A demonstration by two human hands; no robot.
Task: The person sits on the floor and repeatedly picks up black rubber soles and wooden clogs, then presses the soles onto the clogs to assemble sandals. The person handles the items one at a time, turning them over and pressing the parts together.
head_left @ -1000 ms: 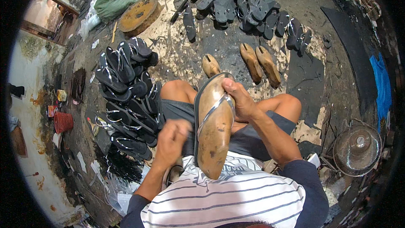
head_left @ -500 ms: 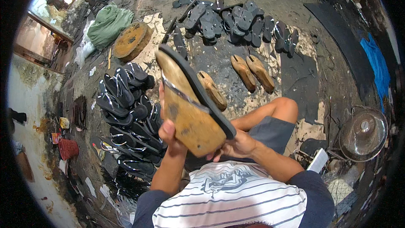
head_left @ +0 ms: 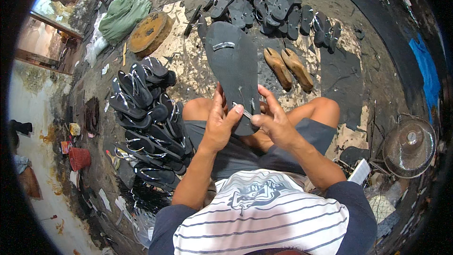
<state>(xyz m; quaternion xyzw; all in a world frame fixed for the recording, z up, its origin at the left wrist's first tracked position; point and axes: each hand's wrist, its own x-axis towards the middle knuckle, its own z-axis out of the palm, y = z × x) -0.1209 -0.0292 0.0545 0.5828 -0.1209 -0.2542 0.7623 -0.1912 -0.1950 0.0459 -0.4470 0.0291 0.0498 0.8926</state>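
A black sandal sole (head_left: pixel 231 68) stands in front of me, its underside turned up toward me. Near its far end a silvery strap end lies across the rubber, and more strap ends poke through lower down. My left hand (head_left: pixel 218 125) grips the sole's left edge, thumb pressed on the underside. On the opposite edge my right hand (head_left: pixel 276 119) is closed round it, its thumb beside a pale strap end (head_left: pixel 243 111) between both thumbs. The wooden last seen with this sandal earlier is hidden from view. Two wooden lasts (head_left: pixel 288 70) lie on the floor beyond my hands.
Finished-looking black sandals (head_left: pixel 146 113) are heaped at my left, with more black sandals (head_left: pixel 273 12) spread at the far side. A round wooden block (head_left: pixel 150 33) lies near a green sack (head_left: pixel 125 16). At right are a fan (head_left: pixel 409 146) and dark rubber sheets (head_left: pixel 342 82).
The sandal has turned over, from its wooden last side to its sole underside. My right hand has moved up onto the sole's right edge, and both thumbs now press on the underside.
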